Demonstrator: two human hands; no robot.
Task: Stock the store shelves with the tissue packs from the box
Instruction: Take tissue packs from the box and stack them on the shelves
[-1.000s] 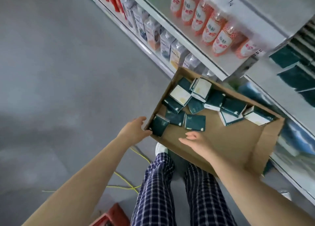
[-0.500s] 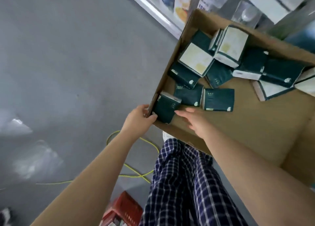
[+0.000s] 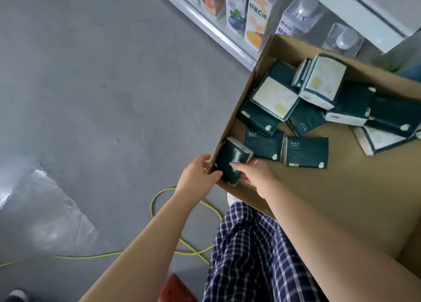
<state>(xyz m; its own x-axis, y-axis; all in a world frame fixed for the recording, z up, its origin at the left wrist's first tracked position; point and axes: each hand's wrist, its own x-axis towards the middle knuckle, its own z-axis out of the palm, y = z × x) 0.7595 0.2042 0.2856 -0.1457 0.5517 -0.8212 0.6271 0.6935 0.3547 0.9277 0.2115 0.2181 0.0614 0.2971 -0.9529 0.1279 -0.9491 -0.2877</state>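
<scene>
Cardboard box point(image 3: 341, 199): open, beside the bottom shelf point(image 3: 218, 31). Tissue pack point(image 3: 232, 162), dark green: on end in the box's near-left corner, against the wall. Right hand point(image 3: 255, 175): fingers and thumb curled round this pack. Left hand point(image 3: 198, 176): grips the box wall at that corner. Loose packs point(image 3: 305, 151): several, scattered across the box's far side. Juice cartons point(image 3: 257, 21): on the shelf.
</scene>
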